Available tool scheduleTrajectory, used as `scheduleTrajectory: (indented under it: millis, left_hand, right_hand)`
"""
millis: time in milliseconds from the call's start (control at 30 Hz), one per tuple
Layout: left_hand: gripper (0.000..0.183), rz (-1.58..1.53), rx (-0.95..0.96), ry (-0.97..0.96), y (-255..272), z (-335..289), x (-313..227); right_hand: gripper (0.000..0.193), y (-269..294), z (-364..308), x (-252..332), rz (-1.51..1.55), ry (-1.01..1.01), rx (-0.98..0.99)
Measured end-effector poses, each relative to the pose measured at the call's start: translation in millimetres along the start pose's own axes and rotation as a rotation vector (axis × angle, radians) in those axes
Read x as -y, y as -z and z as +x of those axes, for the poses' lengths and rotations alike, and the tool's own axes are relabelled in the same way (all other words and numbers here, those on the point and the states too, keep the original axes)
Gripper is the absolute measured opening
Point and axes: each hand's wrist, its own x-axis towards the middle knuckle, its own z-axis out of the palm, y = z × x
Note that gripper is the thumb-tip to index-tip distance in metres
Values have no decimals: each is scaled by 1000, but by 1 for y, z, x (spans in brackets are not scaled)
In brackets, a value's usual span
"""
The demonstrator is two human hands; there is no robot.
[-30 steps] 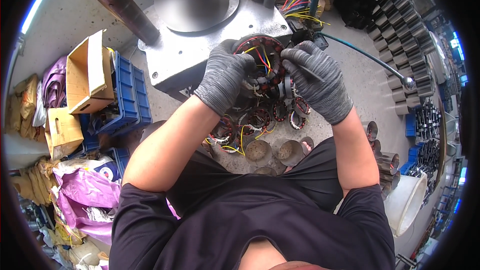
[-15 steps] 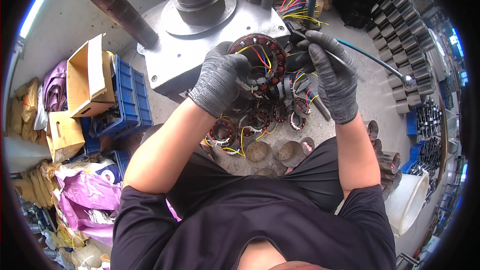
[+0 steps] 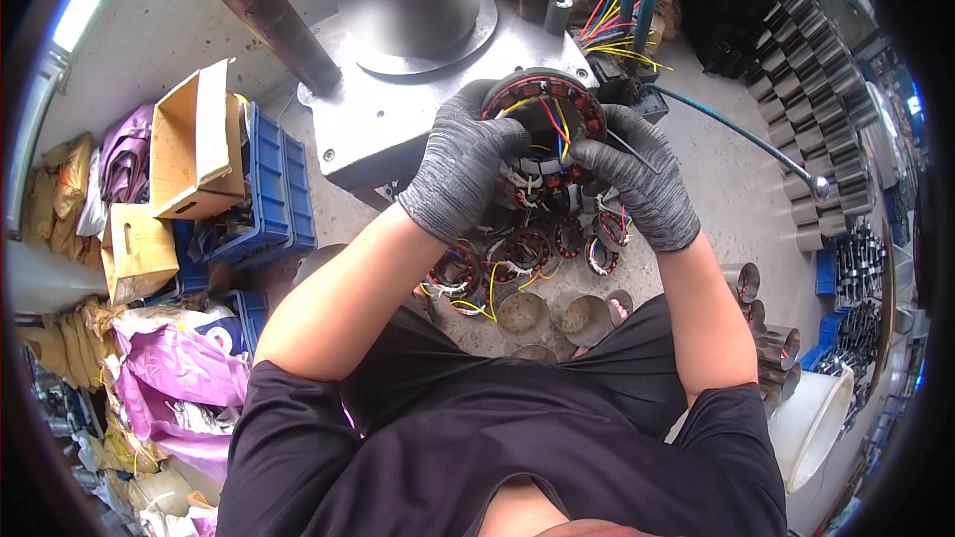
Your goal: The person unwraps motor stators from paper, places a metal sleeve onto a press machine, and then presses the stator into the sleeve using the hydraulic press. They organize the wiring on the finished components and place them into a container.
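Left grip clasps the wound ring, right grip closed round a thin rod.

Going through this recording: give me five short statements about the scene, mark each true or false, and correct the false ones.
1. The left hand grips a ring-shaped part with dark red windings. True.
2. The right hand is bare. False: it wears a grey glove, like the left.
3. Stacked metal cylinders stand on the person's right. True.
4. Only green wires show inside the ring's opening. False: red and yellow wires show there.
5. An open cardboard box is beside blue crates on the person's left. True.
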Motion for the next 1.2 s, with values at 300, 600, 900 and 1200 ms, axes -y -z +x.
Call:
scheduleTrajectory:
  millis: [300, 600, 900, 1200]
  left_hand:
    - [94, 57, 146, -312, 6, 3, -8]
    - [84, 766, 47, -900, 20, 0, -11]
    - [90, 1032, 95, -1023, 11, -3, -16]
    - [64, 1189, 15, -1112, -6, 2, 0]
  right_hand:
    - [28, 3, 5, -14, 201, -1, -116]
    - [33, 20, 12, -19, 402, 88, -223]
    - [38, 25, 16, -23, 542, 104, -146]
    - [32, 8, 2, -15, 539, 134, -157]
